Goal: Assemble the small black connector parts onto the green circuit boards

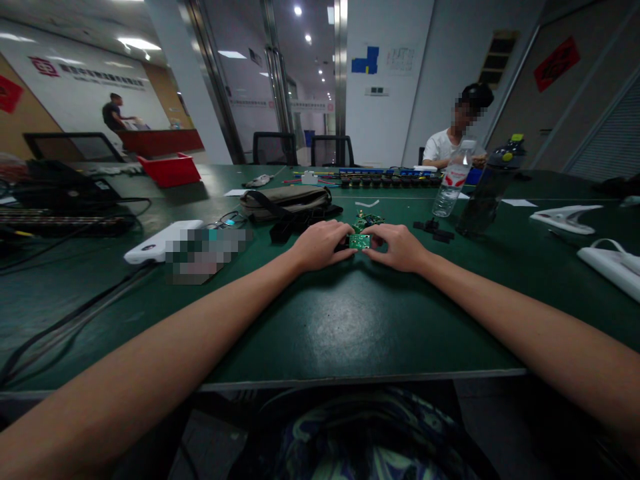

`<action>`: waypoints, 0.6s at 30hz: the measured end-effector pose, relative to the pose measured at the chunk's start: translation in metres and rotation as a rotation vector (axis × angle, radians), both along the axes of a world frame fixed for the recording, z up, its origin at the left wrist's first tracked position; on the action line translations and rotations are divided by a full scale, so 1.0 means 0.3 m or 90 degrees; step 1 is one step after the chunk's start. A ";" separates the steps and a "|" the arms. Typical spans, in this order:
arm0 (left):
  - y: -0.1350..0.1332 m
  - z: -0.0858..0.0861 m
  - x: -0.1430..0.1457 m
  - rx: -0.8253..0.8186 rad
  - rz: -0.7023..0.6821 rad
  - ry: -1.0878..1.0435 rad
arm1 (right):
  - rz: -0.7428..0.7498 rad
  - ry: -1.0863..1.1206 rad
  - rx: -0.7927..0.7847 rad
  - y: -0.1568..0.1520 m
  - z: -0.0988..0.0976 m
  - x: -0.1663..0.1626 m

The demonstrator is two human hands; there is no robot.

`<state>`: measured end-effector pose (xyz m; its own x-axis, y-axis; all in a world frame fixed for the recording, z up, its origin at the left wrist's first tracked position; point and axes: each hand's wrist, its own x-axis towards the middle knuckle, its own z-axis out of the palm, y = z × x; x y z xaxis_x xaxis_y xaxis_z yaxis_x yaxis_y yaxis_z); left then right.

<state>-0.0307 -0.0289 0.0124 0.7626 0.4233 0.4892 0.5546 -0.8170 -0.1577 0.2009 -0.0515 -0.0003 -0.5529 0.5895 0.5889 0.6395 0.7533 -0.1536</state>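
Observation:
Between my two hands is a small green circuit board [360, 241], held just above the table. My left hand [323, 245] pinches its left end between thumb and fingers, with a dark bit showing at the fingertips. On the other end, the thumb and fingers of my right hand [399, 248] are closed. Right behind them lies a small pile of green circuit boards [369, 219]. Several black plastic pieces [434, 230] lie to the right of my right hand.
A grey-brown pouch [285, 202] with black straps lies behind my left hand. Left are a white device [163, 241] with cables and a red bin [170, 171]. A clear bottle [453, 180] and a dark bottle [487, 193] stand right. A person [445, 143] sits across the table.

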 end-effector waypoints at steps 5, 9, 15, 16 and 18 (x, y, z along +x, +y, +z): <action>-0.001 0.002 -0.001 -0.003 -0.003 -0.001 | 0.001 -0.001 0.003 -0.002 0.003 0.000; -0.007 0.007 0.001 -0.009 0.009 0.009 | -0.001 -0.003 0.001 -0.003 0.004 0.000; -0.020 0.019 0.010 -0.027 0.044 0.037 | -0.003 -0.018 0.004 -0.003 0.006 0.000; -0.021 0.020 0.010 -0.028 0.046 0.040 | -0.003 -0.018 0.004 -0.004 0.007 0.000; -0.022 0.022 0.010 -0.026 0.046 0.046 | -0.002 -0.016 0.004 -0.005 0.009 -0.002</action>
